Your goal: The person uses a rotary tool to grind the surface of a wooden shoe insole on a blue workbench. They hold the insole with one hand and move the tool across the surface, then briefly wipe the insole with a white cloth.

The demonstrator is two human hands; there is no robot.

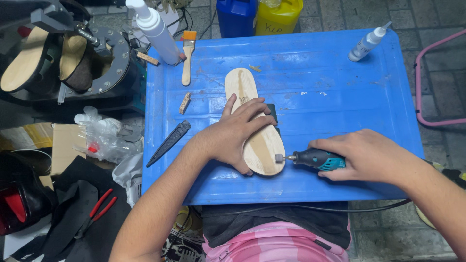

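Right hand [371, 155] grips rotary tool [315, 159] against wooden sole [257, 140]

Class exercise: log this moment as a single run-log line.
left hand: pressing wooden sole flat | right hand: gripping rotary tool, tip at sole's heel edge | surface: blue table

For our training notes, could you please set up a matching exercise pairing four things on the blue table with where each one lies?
Things:
1. paintbrush
2. small white squeeze bottle
3. rotary tool
4. black file

Places:
A. far right corner of the blue table
B. in the right hand, its tip at the heel edge of the wooden sole
C. near the table's left edge, beside the left hand
D. far left, next to the large white bottle

Pairs: 1-D, 2-A, 3-B, 4-C
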